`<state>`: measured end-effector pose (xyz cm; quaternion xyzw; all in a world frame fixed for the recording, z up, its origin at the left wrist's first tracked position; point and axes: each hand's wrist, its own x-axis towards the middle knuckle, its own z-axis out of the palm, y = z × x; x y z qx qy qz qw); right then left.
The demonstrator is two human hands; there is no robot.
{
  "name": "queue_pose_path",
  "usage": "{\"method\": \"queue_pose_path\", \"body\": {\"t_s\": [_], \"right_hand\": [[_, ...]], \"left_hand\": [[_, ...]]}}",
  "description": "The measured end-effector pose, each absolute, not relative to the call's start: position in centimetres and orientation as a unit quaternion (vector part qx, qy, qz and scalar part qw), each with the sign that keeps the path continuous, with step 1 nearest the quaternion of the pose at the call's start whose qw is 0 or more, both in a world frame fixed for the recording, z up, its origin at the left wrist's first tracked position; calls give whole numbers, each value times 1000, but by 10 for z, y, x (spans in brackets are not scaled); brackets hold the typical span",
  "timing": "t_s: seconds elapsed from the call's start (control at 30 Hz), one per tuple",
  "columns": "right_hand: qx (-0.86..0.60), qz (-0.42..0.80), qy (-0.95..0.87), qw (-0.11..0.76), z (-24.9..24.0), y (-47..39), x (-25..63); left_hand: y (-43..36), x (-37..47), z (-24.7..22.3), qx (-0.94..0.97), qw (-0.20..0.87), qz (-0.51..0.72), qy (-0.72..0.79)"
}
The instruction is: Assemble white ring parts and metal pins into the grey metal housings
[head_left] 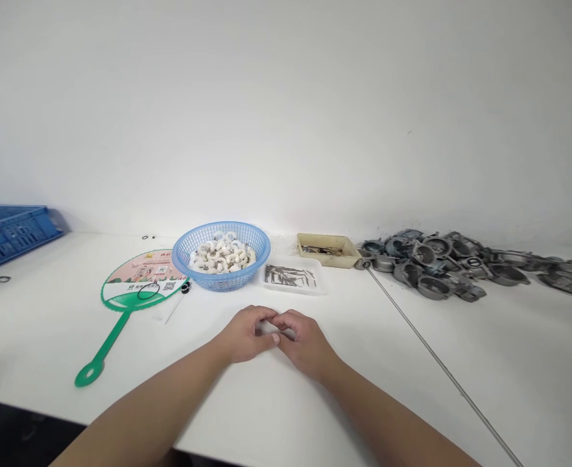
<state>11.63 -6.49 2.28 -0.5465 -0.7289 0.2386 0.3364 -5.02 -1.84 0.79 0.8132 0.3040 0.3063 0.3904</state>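
Observation:
My left hand (246,334) and my right hand (306,342) rest on the white table (247,415), their fingertips and thumbs meeting. The fingers are loosely curved, with a gap between thumb and forefinger on each side, and I see nothing held. Just beyond them sits a white tray (321,285) with several thin dark metal pins (288,277). To its left stands a blue plastic basket (222,282) filled with white curved parts (225,254). A beige box (332,259) behind the tray contains a few slim tools.
A green-handled fan (113,334) lies at left, a black ring (148,291) on it. Small black parts (185,287) lie beside it. A blue crate (18,237) stands far left. Grey metal castings (434,259) are heaped at right. A long thin rod (432,353) crosses the right side.

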Motion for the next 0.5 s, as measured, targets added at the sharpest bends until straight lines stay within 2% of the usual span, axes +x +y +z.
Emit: {"method": "queue_pose_path", "body": {"t_s": [0.5], "right_hand": [[-553, 248, -719, 342, 20, -63, 119]], "left_hand": [[-20, -48, 14, 813, 388, 307, 306]]}}
